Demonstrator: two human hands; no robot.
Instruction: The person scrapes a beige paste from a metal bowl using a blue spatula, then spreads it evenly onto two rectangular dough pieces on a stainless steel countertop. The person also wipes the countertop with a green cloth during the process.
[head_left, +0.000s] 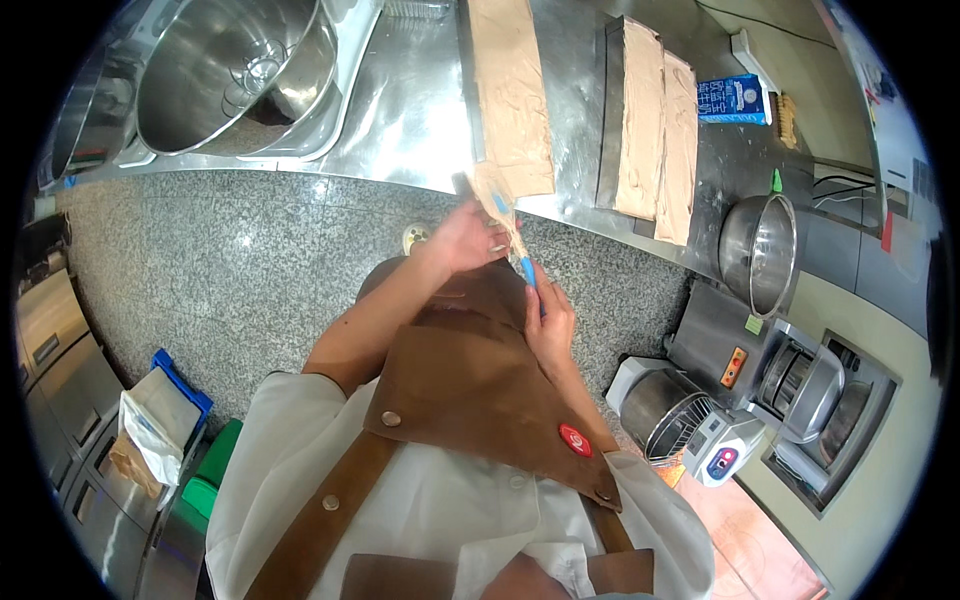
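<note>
Right hand (550, 315): fingers closed around the handle of a blue spatula (516, 240), just off the front edge of the worktop (400, 110)
Left hand (468, 237): beside the spatula's cream-smeared end; cannot tell whether it pinches anything
Steel surface: long cream-topped tray (515, 100) at the front edge, cream-filled tins (640, 120) to its right, mixing bowl (190, 60) toward the left end
Room: speckled grey floor (270, 260), mixer (665, 405) at right

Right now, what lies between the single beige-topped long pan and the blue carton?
In the head view, two more beige-topped pans, side by side on the steel counter.
</note>
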